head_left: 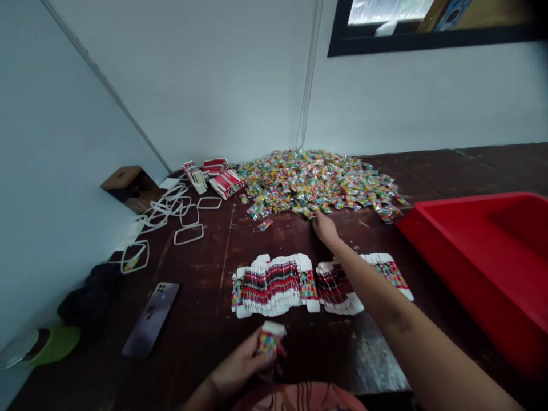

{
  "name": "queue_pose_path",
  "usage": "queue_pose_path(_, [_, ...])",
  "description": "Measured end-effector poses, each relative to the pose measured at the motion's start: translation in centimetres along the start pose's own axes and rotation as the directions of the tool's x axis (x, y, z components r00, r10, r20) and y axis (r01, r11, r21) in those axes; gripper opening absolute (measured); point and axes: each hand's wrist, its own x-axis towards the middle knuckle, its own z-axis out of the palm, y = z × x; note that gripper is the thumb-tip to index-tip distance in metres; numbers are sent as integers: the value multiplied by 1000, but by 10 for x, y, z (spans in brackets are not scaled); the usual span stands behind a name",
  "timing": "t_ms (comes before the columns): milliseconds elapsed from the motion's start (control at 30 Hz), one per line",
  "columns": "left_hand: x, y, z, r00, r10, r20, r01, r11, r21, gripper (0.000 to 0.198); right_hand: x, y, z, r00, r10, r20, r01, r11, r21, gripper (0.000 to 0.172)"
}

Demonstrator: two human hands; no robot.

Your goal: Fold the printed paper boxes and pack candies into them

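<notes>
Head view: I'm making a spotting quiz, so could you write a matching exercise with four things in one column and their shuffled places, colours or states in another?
Column one
1. Smartphone
2. Plastic tray
3. Left hand
4. Right hand

Column two
A. At the near edge of the pile of small colourful packets
B. Red, at the right of the view
C. Holding a small printed carton
D. Lying camera side up

Pairs: 1-D, 2-B, 3-C, 4-A

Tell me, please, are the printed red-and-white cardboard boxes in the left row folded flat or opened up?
Folded flat: the printed red-and-white cardboard boxes overlap closely in thin layers, showing narrow edges and white flaps.
</notes>
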Motion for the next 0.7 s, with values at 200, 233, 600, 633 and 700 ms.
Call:
queue_pose_path(200, [48, 7, 26, 993, 109, 32, -98, 962, -254, 37, -11, 14, -5, 999, -43, 19, 42, 999, 32, 37])
queue_pose_path(233, [53, 10, 31, 993, 111, 43, -96, 964, -249, 37, -11, 10, -7, 998, -51, 28, 50, 998, 45, 37])
queue_pose_path(600, [67, 17, 41, 978, 123, -171, -143, 984, -109, 43, -154, -39, -48, 844, -442, 304, 233, 813, 533, 19])
queue_pose_path(633, [68, 17, 44, 979, 120, -164, -132, 989, -63, 43, -170, -42, -52, 819, -482, 312, 241, 782, 575, 18])
queue_pose_path(700, [70, 16, 52, 983, 122, -135, -120, 992, 25, 41, -189, -44, -56, 836, -458, 302, 235, 796, 559, 16])
